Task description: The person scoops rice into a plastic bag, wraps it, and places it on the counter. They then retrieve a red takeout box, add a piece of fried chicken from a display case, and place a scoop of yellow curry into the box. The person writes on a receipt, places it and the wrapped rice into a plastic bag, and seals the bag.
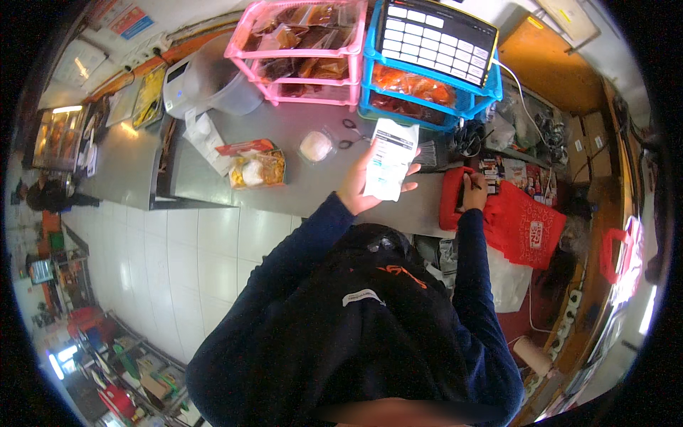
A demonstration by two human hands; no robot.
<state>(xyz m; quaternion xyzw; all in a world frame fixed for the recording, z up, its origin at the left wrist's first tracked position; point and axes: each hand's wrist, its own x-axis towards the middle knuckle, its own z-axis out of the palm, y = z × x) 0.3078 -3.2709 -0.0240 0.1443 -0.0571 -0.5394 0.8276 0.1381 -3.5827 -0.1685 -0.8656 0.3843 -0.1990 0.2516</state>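
Observation:
My left hand (355, 188) holds up a white printed receipt (393, 158) over the steel counter, its fingers showing past the paper's right edge. Off to the right, my right hand (476, 196) reaches over a red open container (450, 198). Its fingers are bent together around something small and dark, too small to name. Beside that hand a red printed bag (530, 224) hangs over the counter's edge. Left of the receipt lie a small clear pack with white contents (316, 146), a pair of scissors (348, 134) and a clear food pack with yellow contents (260, 171).
Behind stand a pink rack (293, 53) and a blue rack (434, 75) of bagged food, a tablet (436, 43) leaning on the blue one. A label printer (178, 84) sits at the left, near a long paper strip (206, 142). Black cables (469, 136) lie coiled at the right.

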